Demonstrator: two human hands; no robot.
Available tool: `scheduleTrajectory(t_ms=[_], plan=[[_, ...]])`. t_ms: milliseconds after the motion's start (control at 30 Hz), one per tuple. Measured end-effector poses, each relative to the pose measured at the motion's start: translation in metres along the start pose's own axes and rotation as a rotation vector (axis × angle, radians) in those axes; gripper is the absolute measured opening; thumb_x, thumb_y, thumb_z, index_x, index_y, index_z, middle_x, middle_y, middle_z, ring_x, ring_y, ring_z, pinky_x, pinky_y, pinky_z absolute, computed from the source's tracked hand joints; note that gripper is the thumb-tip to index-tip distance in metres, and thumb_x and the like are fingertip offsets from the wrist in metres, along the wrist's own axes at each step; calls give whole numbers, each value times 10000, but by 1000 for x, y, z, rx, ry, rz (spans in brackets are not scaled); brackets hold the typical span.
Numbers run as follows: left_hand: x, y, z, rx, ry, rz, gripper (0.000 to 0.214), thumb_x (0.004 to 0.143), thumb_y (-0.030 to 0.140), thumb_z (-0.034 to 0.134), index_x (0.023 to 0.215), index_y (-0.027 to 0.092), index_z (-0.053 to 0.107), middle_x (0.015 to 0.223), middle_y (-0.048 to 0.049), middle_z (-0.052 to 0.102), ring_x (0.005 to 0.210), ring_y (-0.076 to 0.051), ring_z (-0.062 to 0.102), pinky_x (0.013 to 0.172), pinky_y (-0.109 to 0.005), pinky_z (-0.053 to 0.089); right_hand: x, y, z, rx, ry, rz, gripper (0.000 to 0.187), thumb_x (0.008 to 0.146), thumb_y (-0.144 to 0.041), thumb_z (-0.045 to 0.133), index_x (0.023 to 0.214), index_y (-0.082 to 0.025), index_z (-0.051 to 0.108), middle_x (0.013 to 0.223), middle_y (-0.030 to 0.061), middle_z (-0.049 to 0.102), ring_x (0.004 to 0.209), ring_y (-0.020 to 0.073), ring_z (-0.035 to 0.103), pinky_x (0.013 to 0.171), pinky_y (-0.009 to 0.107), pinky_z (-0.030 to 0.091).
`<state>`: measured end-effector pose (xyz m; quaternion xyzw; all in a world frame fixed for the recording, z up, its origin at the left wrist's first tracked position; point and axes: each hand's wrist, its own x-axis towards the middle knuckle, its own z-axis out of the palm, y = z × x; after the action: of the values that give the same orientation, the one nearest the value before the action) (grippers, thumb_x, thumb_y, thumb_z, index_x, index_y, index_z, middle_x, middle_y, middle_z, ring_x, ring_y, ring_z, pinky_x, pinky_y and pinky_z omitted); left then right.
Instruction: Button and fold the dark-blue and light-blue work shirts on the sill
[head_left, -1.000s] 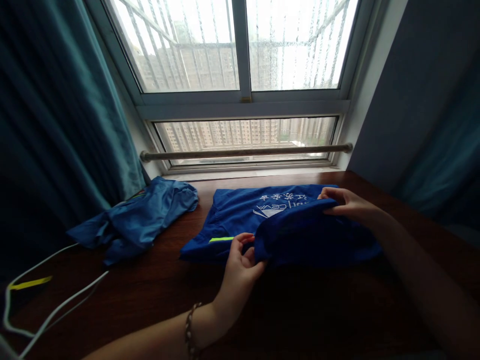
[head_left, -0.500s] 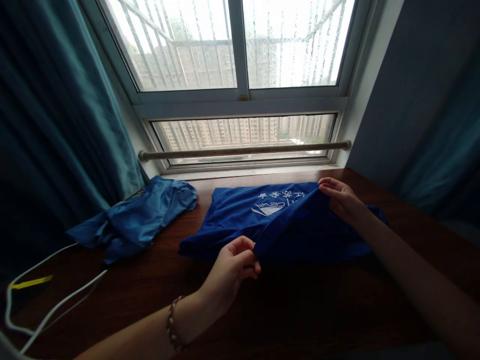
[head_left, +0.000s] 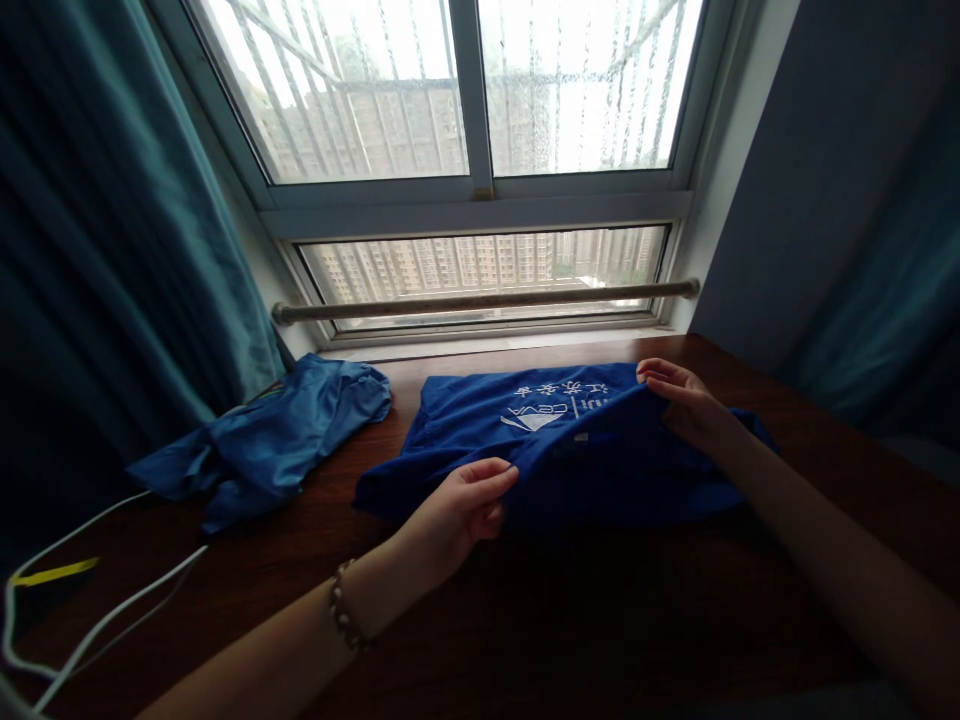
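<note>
A blue shirt (head_left: pixel 457 410) with white lettering and a white logo on it lies partly folded on the wooden surface, its near layer lifted. My left hand (head_left: pixel 469 505), with a braided bracelet at the wrist, pinches the lifted edge at the near middle. At the far right corner my right hand (head_left: pixel 686 395) grips the same cloth between thumb and fingers. Between the two hands the edge is drawn in a slanting line, and a small pale tag shows just below it. The shirt's underside is dark and hard to make out.
Another crumpled blue cloth (head_left: pixel 300 430) lies to the left, beside the curtain (head_left: pixel 135 230). White cables (head_left: pixel 112 610) and a yellow strip (head_left: pixel 56 572) are at the lower left. Behind the wooden surface (head_left: pixel 525 620), a rail (head_left: pixel 487 298) runs across the window.
My left hand has moved slightly up with the shirt's edge. More of the printed letters and a small pale tag have come into sight. My right hand stays almost where it was.
</note>
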<state>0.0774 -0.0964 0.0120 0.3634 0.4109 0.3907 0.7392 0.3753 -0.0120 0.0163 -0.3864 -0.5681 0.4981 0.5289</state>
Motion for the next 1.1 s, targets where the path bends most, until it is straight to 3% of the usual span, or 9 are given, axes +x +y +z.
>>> scheduleTrajectory(t_ms=[133,267,367,467,533,667,800,933,1100], plan=[[16,17,-5,-72,4,87,204,644,223,697,748,136,543,540,57,439,407,-8,392,360,-122,259,1,6,4,-282,130,-9,363,697,-464,588,949,-209,536,838,42,598,700,176,588,621,293,493],[35,28,-8,-105,110,182,161,665,141,663,787,129,558,599,31,526,410,-12,423,388,-124,352,-15,-1,36,-790,405,-357,384,715,-412,593,1015,-181,526,1074,123,514,962,269,518,835,419,426],[46,31,-8,-128,166,237,206,674,108,640,864,146,570,630,23,566,407,-15,435,391,-123,366,-29,-6,72,-860,32,-523,323,763,-350,557,1050,-209,513,1058,95,535,1002,244,502,876,403,399],[52,34,-8,-122,181,255,259,665,103,640,911,166,594,658,17,591,458,-31,489,443,-135,401,-29,5,100,-822,-273,-435,563,663,-396,654,1143,-194,439,1030,84,563,958,225,528,821,359,426],[55,36,-8,-64,203,258,255,652,131,652,902,168,621,714,0,618,558,-57,549,518,-155,432,-23,18,111,-877,-321,-341,535,620,-393,681,1062,-176,472,939,67,584,855,210,554,724,319,445],[58,39,-14,219,230,348,330,602,208,699,925,160,651,883,-41,645,805,-124,579,685,-196,430,-20,38,124,-1115,-266,-317,115,720,-238,556,798,-180,495,763,29,567,700,163,532,619,262,404],[59,31,-25,596,199,283,598,514,273,761,1072,143,592,870,-68,640,831,-188,570,703,-257,432,-25,36,126,-1268,-362,-458,112,754,-241,521,837,-166,509,810,60,571,762,186,520,663,280,406],[68,11,-47,876,204,233,748,525,398,733,1180,119,501,1016,-115,579,833,-225,569,702,-310,455,-19,30,106,-1281,-396,-561,433,776,-483,500,1056,-154,519,1015,112,569,986,255,475,838,376,379],[74,-9,-66,1227,202,403,699,639,492,614,1220,138,454,1150,-139,472,1002,-266,513,848,-369,421,-12,43,66,-1331,-413,-272,606,797,-601,351,1230,-193,467,1242,129,482,1116,333,421,915,495,306]])
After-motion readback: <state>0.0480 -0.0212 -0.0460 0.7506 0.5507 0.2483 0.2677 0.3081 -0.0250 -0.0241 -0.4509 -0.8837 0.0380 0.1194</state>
